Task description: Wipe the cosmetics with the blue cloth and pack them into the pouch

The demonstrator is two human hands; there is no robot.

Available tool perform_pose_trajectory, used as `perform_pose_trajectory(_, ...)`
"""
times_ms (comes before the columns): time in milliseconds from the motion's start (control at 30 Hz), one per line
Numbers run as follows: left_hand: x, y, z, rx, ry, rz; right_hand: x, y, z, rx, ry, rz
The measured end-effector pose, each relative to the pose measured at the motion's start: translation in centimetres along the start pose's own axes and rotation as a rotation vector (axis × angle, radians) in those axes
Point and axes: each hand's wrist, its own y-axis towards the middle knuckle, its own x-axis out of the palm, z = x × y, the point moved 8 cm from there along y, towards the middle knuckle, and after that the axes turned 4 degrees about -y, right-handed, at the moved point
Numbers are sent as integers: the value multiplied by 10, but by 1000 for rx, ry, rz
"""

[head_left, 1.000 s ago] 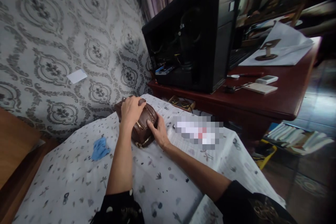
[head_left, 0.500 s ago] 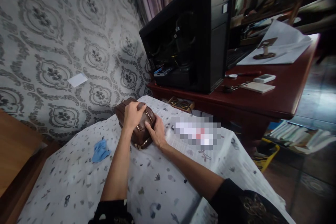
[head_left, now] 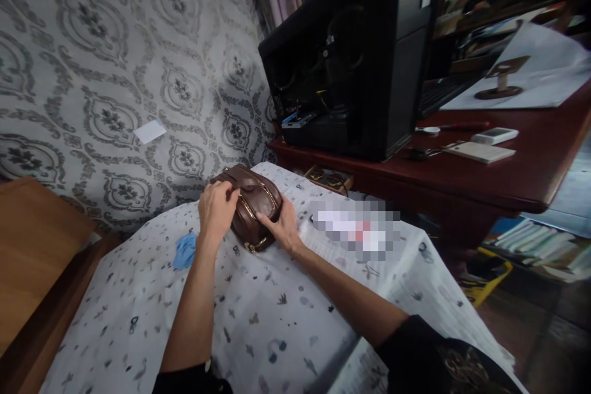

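A brown leather bag [head_left: 255,200] with gold-coloured zippers lies on the white patterned cloth [head_left: 258,326]. My left hand [head_left: 216,209] is at its left side, thumb and fingertips pinched together at the end of a zipper; the pull itself is too small to see clearly. Gripping the bag's right side is my right hand [head_left: 284,226], its thumb over the top near the zipper and its other fingers round the side, partly hidden. A crumpled blue cloth [head_left: 184,251] rests just left of my left forearm.
A black computer case [head_left: 341,86] stands on the dark red desk [head_left: 521,181] behind the bag. Right of the bag lies a blurred-out item [head_left: 355,228]. A wooden board [head_left: 41,246] is at the left, beside the patterned wall [head_left: 115,61].
My left hand has moved off the bag's top to its left side and its fingers now pinch at the zipper. My right hand stays on the bag. The view has shifted slightly left.
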Motion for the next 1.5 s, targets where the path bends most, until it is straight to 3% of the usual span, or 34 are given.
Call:
perform_pose_trajectory(233, 7, -11, -1, -13, -194, 66, 0, 1, 0, -35, -15, 29)
perform_pose_trajectory(433, 10, -18, 4, 27, -240, 45, 0, 0, -1, -24, -17, 15)
perform_pose_trajectory(633, 14, -17, -4, -18, -295, 43, -1, 0, 3, 0, 58, -34)
perform_pose_trajectory(767, 11, -14, 12, 48, -197, 101, -1, 2, 7, -11, 125, -40)
perform_pose_trajectory(1000, 26, -2, 45, 177, -60, 70, -3, 4, 5, -70, 130, -13)
perform_pose_trajectory(1167, 37, 10, 42, 183, -164, 135, -3, 3, 6, -63, 121, -8)
perform_pose_trajectory(1333, 43, 19, 30, 94, -319, 255, -2, 3, 4, -55, 111, -22)
perform_pose_trajectory(1500, 43, 16, 42, 179, -387, 264, -3, 3, 2, -48, 98, -12)
